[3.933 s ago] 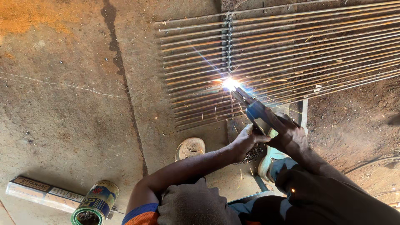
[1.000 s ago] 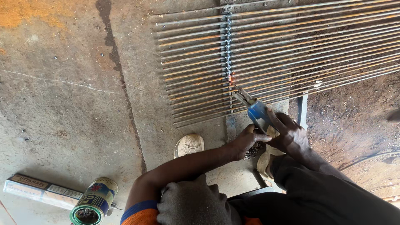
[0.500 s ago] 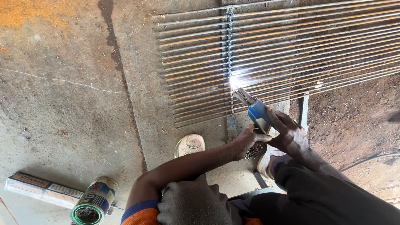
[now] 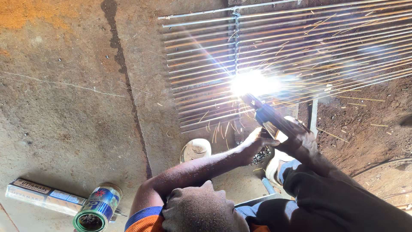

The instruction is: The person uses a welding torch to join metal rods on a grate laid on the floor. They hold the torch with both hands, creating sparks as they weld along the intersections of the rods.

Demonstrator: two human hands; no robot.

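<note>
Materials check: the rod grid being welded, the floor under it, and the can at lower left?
Rod grid: bare steel by the look, thin round bars, dull grey with rusty orange streaks, sparks flying at the weld. Floor: likely concrete, rough, stained, with a dark crack. Can: probably tinplate, with a printed label and a shiny rolled rim.

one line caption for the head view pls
Both hands, left and right, steady a welding holder sparking on a grid of metal rods.
</note>
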